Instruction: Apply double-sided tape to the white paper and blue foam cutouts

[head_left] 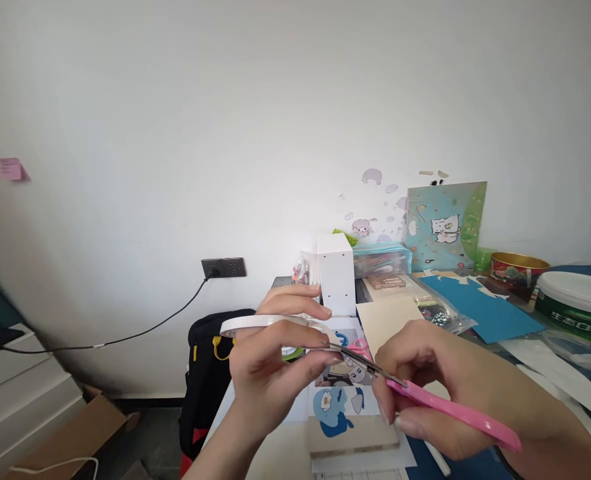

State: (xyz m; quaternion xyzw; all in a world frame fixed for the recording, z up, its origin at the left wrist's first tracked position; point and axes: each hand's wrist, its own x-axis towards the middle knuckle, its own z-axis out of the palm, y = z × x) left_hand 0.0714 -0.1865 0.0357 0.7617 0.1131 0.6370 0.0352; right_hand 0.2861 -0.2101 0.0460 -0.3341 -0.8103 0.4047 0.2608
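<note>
My left hand (pixel 275 367) holds a roll of white tape (pixel 240 325), its ring slanting between the fingers. The thumb and index finger are pinched near the scissor tips. In my right hand (pixel 425 377) is a pair of scissors with pink handles (pixel 465 417); the blades point left and reach the left fingertips. How far apart the blades are is hard to make out, and any strip of tape there is mostly hidden. Below both hands lies a pale board (pixel 355 440) with a blue cartoon cut-out (pixel 330 410) on it. A second, smaller pink handle loop (pixel 361 347) shows behind the blades.
A white box (pixel 336 273) stands against the wall beside a clear pouch (pixel 382 261). Blue paper (pixel 480 307), a red tin (pixel 518 270) and a green tub with white lid (pixel 575 303) are at the right. A black backpack (pixel 205 380) stands left of the table.
</note>
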